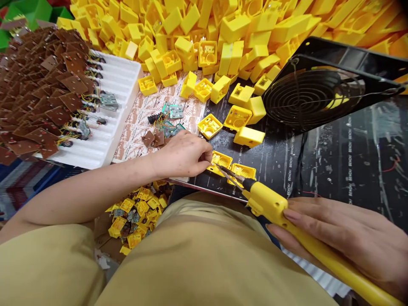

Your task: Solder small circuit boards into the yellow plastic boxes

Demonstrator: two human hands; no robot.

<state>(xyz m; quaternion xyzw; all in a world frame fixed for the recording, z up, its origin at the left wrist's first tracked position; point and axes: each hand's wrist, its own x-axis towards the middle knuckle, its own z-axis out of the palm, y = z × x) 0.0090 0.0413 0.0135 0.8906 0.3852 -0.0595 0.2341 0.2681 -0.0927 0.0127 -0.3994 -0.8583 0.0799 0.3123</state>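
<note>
My right hand (347,238) is wrapped round a yellow soldering gun (270,202). Its thin metal tip reaches into a small yellow plastic case (222,160) lying open side up on the bench. At the left end of that case, my left hand (188,155) is closed in a pinch; what lies between thumb and finger is hidden. A second yellow case (244,171) sits just right of the first, partly behind the tip. Another open case (210,126) rests a little farther back.
Many yellow cases (172,21) are heaped at the back. Brown circuit boards (41,89) cover a white foam tray (124,85) at left. Wired green boards (174,111) lie mid-bench. A black fan (306,97) stands at right. More filled cases (140,212) lie below the bench edge.
</note>
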